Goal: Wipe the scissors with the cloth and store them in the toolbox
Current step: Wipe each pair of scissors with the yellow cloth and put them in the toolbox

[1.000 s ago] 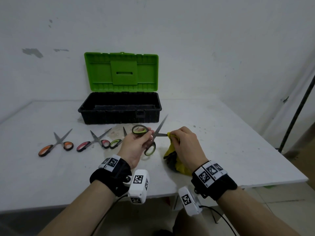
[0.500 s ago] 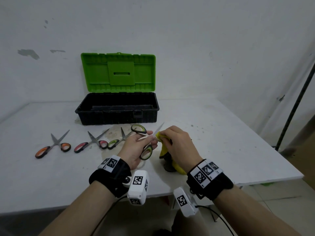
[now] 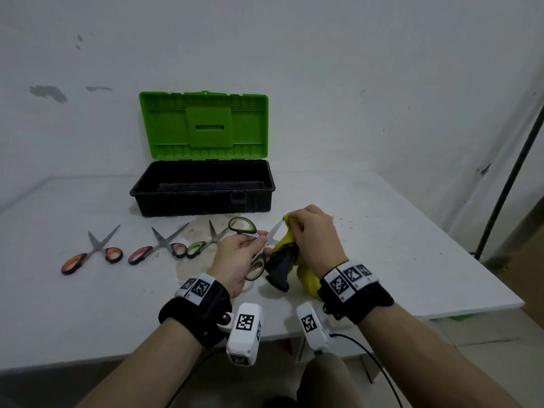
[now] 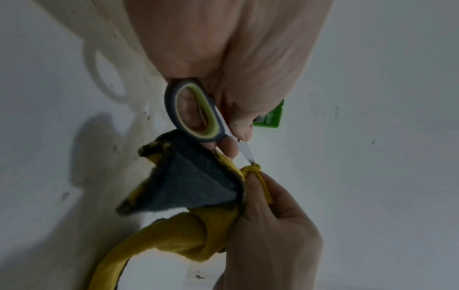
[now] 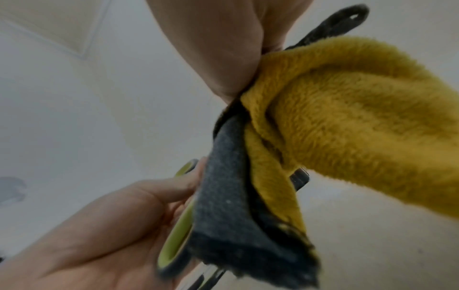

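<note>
Green-lidded toolbox behind three scissors

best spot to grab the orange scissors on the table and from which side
Judging from the head view, take the orange scissors by the handle loops at the near-left end, coming from above. They lie flat, blades splayed open pointing toward the wall, so a grip on the loops keeps fingers off the edges.

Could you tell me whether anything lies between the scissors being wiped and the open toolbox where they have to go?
Nothing visible does. The green-handled scissors are held above the table, and the toolbox stands open just behind them. The three other scissors lie off to the left of that path.
</note>
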